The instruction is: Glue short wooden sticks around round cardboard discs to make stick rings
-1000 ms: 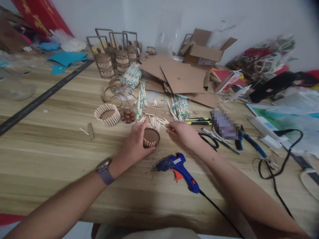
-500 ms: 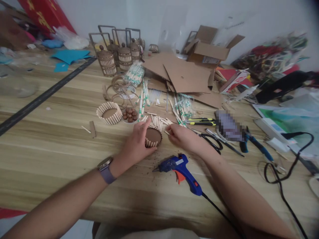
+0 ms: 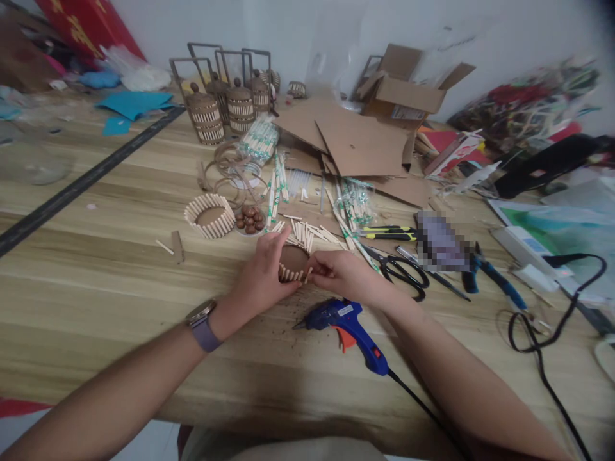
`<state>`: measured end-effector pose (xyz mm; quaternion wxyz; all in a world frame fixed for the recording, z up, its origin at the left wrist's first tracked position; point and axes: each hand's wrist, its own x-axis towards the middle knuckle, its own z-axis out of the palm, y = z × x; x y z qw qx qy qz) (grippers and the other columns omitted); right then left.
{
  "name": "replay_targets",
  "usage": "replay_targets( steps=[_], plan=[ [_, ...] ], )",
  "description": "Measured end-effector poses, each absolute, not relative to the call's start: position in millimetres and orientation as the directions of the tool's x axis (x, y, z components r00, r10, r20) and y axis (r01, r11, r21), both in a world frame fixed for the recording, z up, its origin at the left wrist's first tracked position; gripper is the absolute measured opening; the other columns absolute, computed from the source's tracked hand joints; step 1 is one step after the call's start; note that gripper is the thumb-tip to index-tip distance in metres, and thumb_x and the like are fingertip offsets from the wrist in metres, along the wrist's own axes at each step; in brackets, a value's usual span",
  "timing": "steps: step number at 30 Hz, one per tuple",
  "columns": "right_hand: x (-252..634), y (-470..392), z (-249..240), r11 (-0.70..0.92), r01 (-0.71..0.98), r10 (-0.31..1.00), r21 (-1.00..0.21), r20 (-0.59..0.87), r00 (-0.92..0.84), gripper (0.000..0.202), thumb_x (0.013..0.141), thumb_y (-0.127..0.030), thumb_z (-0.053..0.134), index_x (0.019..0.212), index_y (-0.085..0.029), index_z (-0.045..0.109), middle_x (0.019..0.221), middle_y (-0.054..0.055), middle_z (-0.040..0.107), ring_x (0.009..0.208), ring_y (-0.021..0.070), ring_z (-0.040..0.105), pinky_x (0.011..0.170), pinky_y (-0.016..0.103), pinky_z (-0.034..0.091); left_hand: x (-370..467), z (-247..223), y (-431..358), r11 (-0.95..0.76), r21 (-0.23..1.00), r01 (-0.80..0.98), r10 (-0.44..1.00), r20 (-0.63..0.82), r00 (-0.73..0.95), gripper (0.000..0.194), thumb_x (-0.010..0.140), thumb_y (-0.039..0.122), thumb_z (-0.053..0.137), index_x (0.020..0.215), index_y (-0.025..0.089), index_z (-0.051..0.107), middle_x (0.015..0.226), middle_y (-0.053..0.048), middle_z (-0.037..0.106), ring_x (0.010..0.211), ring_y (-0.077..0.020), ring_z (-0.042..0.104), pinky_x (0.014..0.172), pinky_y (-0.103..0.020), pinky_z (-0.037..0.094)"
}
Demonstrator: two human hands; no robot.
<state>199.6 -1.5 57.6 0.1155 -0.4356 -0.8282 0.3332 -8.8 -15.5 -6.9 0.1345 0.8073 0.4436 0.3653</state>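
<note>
My left hand [image 3: 264,272], with a watch on the wrist, curls around a round brown cardboard base [image 3: 295,256]. Short wooden sticks [image 3: 289,276] stand upright along the near part of its edge. Between the fingertips of my right hand [image 3: 343,274] is a short wooden stick [image 3: 308,276], held at the base's near right edge. Just behind the base lies a loose pile of cut sticks [image 3: 303,233]. A blue hot glue gun [image 3: 343,320] rests close in front of my right hand, its nozzle pointing left.
A stick-walled ring [image 3: 196,221] and a dish of brown beads [image 3: 250,219] are at the left. Scissors [image 3: 406,272], a yellow-black cutter [image 3: 389,232] and pliers [image 3: 500,282] lie right. Lidded stick containers [image 3: 206,118] and cardboard sheets [image 3: 360,144] stand or lie behind.
My right hand has moved left and toward me from beside the stick pile, bringing a stick to the base's edge. The left hand has stayed around the base.
</note>
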Motion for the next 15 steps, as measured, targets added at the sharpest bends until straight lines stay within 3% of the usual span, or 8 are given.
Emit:
replay_targets(
  steps=[7,15],
  plan=[
    [194.0,-4.4,57.7,0.396,0.668,0.817,-0.631,-0.091,-0.570,0.019,0.083,-0.010,0.062,0.070,-0.019,0.053,0.064,-0.006,0.051,0.057,0.0099,0.040,0.058,0.022,0.029,-8.7,-5.6,-15.3,-0.572,0.513,0.640,0.809,0.483,0.336,0.109,0.072,0.025,0.085,0.156,0.026,0.015,0.143,-0.018,0.045,0.136,-0.0366,0.047,0.110,-0.057,0.045],
    [191.7,-8.7,58.8,0.400,0.669,0.821,-0.627,-0.080,-0.566,0.020,0.085,-0.009,0.062,0.072,-0.020,0.051,0.066,-0.005,0.055,0.059,0.0106,0.045,0.058,0.021,0.032,-8.8,-4.8,-14.8,-0.588,0.508,0.630,0.798,0.493,0.347,0.111,0.071,0.022,0.085,0.157,0.026,0.014,0.144,-0.017,0.046,0.137,-0.0363,0.046,0.111,-0.056,0.044]
  ],
)
